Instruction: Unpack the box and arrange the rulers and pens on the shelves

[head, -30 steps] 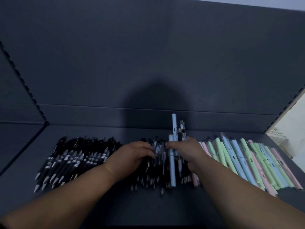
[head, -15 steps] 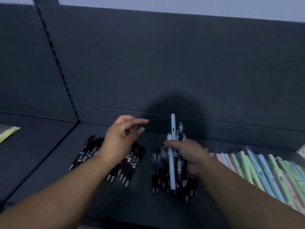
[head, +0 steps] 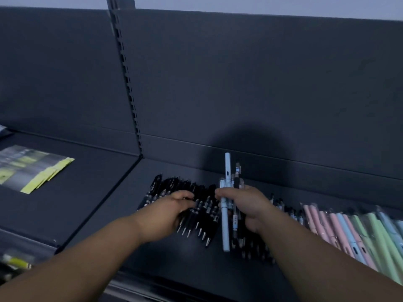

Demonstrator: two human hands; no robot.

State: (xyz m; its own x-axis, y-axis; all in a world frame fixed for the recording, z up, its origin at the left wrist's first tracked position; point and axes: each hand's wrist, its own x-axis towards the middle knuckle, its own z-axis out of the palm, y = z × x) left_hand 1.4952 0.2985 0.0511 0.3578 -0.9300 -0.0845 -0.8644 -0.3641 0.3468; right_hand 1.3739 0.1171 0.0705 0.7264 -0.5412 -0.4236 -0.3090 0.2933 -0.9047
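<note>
Sorting is the step in hand: the shelf [head: 135,184] already carries a row of pastel pens [head: 349,227] at 3 o'clock and a pile of black pens [head: 202,205] at its centre, so I judge you well along, though no box or ruler is in view. Your right hand [head: 246,205] is curled round a bundle of pens [head: 236,177], upright over the pile, a pale blue pen [head: 224,227] the longest in it. Your left hand [head: 172,208] lies palm down on the black pens at 9 o'clock of the right; its fingers bend in among them, and I cannot tell whether they pinch one. Next, I think, you draw one pen from the bundle and lay it with its kind. Behind rises a dark back panel [head: 261,83], with a slotted upright [head: 128,83] at 11 o'clock; at 9 o'clock a neighbouring shelf [head: 76,203] holds blurred yellow-and-grey packets [head: 32,168]
</note>
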